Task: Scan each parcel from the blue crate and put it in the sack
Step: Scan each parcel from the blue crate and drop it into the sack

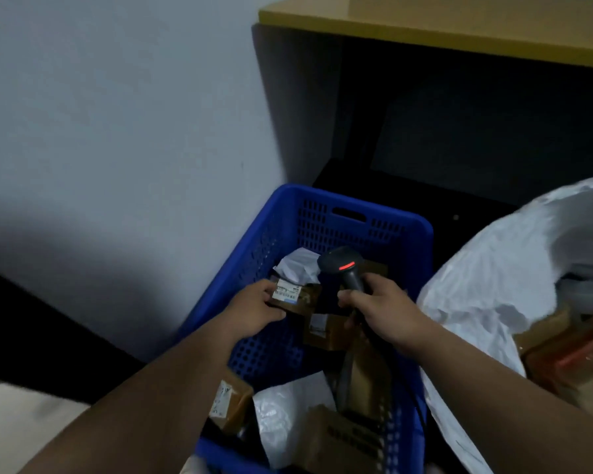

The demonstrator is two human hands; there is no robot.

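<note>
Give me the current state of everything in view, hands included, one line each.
Left hand: grips a small brown parcel, label facing up, over the blue crate.
Right hand: holds the scanner, red light on.
Blue crate: holds several more parcels, brown and white.
Sack: open, with boxes already inside.

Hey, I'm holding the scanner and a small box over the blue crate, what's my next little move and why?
Probably tilt the black handheld scanner in your right hand down at the white label on the small brown cardboard box your left hand grips; its head points past the label.
</note>
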